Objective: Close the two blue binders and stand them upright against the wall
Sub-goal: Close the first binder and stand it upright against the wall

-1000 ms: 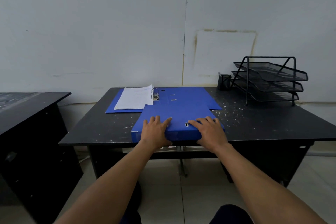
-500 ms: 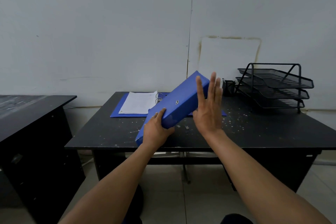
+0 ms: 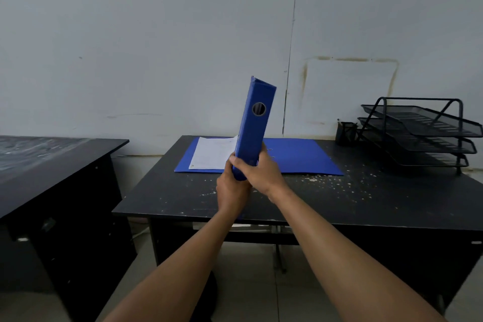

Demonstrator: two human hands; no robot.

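A closed blue binder [image 3: 254, 123] is held nearly upright in the air over the black desk [image 3: 326, 198], its spine with a round finger hole facing me and its top leaning slightly right. My left hand [image 3: 232, 188] grips its lower end from the left and below. My right hand [image 3: 264, 172] clasps the same end from the right. Behind it, a second blue binder [image 3: 298, 157] lies open and flat at the back of the desk, white paper [image 3: 214, 155] on its left half. The grey wall [image 3: 183, 47] rises just behind the desk.
A black three-tier mesh tray [image 3: 423, 131] stands at the desk's back right, with a small black pen cup [image 3: 346, 132] beside it. Another dark desk [image 3: 52, 165] stands to the left across a gap. White specks dot the desk surface.
The closed binder went from lying flat at the desk's front edge to tilted, then nearly upright in the air. My right hand, open half a second ago, now grips its lower end.
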